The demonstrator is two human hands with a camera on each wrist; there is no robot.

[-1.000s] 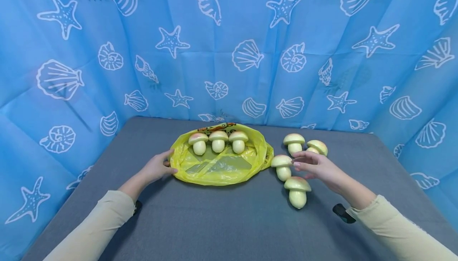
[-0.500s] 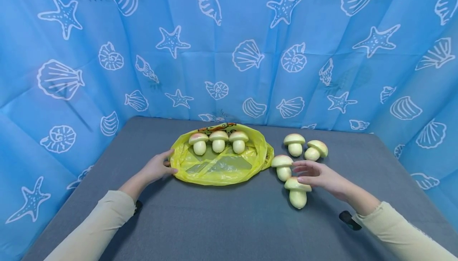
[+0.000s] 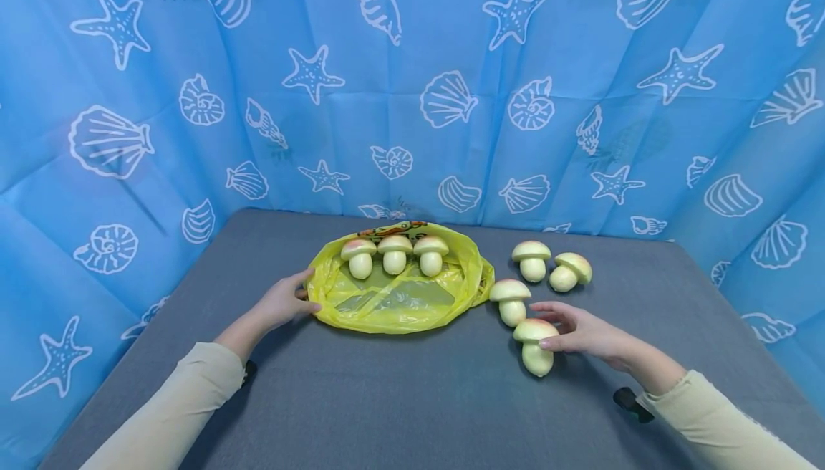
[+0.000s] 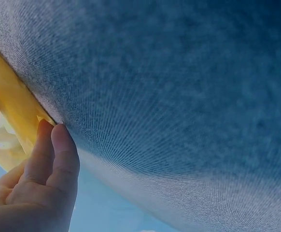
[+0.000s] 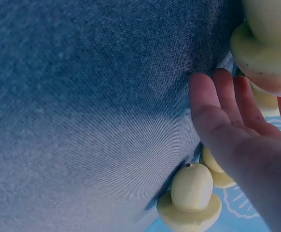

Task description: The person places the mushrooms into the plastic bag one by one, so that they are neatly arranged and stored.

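A yellow plastic bag (image 3: 380,323) lies spread with its mouth wide, three mushrooms with pale stems (image 3: 395,259) in a row inside. At its left rim, my left hand (image 3: 281,303) holds the plastic between thumb and fingers; the left wrist view shows fingertips against the yellow bag (image 4: 15,96). My right hand (image 3: 589,337) reaches around the nearest loose mushroom (image 3: 536,359). Its thumb overlaps the cap edge and its fingers extend behind, still straight. In the right wrist view this mushroom (image 5: 268,60) sits above the fingers (image 5: 205,94), which look not closed on it.
Beside the bag's right end stands another mushroom (image 3: 512,310). Farther back are an upright mushroom (image 3: 532,268) and a tilted mushroom (image 3: 564,280). A grey cloth (image 3: 387,405) covers the table, and a blue shell-patterned curtain (image 3: 412,133) hangs behind.
My right hand has moved down, toward the front, from beside the middle mushroom to the nearest one, uncovering the tilted mushroom. My left hand and the bag have stayed put.
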